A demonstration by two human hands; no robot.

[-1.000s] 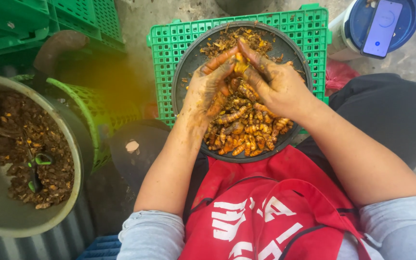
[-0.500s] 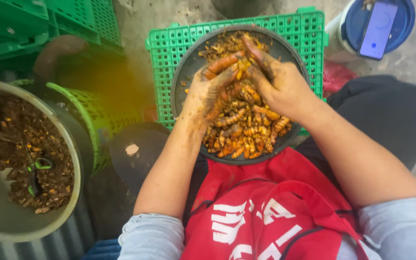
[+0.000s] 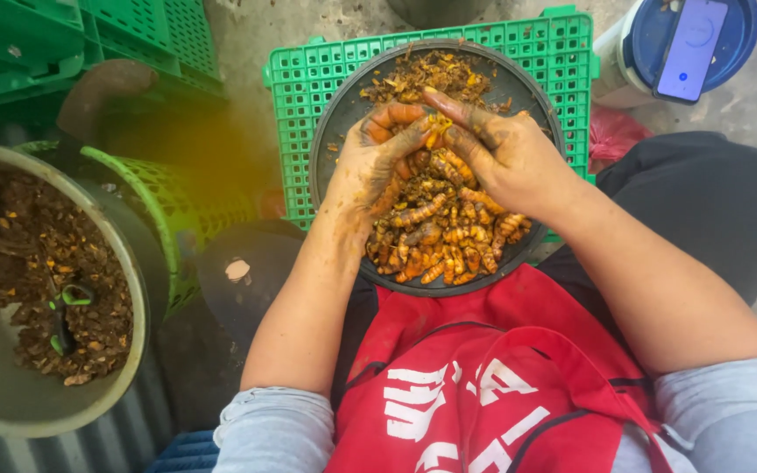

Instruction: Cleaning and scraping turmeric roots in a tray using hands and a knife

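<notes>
**Two stained hands over a pan of orange roots**

The round dark pan [image 3: 536,114] is the landmark here. On its near side, a red apron [image 3: 501,368] covers the person's lap, and the pan's near rim overlaps the top of the apron. Inside the pan, a heap of orange-yellow root pieces [image 3: 440,236] fills the near half. Above the heap, the left hand [image 3: 370,166] and the right hand [image 3: 505,153] meet at the pan's middle, both smeared with orange-brown dirt. Their fingertips come together around one small root piece [image 3: 434,131], the left fingers curled on it from one side and the right fingers pinching it from the other. Peelings and scraps [image 3: 435,74] lie in the pan's far part. The pan sits on an upturned green crate [image 3: 300,96]. Left of the pan, well apart, stands a large grey basin [image 3: 124,263] of brown scraps. Beyond the pan to the right, a phone [image 3: 692,48] lies on a blue lid [image 3: 650,35].
</notes>
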